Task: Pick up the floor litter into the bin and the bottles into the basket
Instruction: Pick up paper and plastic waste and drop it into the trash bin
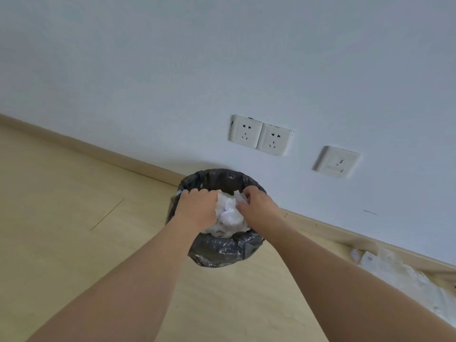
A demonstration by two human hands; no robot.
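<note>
Both hands are in the bin [217, 253] by the wall: left hand [197, 208] and right hand [256, 204] each gripping the crumpled white litter [228, 218] sitting in the bag's mouth.

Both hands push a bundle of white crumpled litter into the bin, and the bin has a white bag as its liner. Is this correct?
Not quite: the liner is black, not white. The head view shows a glossy black bag folded over the rim of the bin. The rest holds: the left hand and the right hand are on the white crumpled litter at the bin's mouth.
</note>
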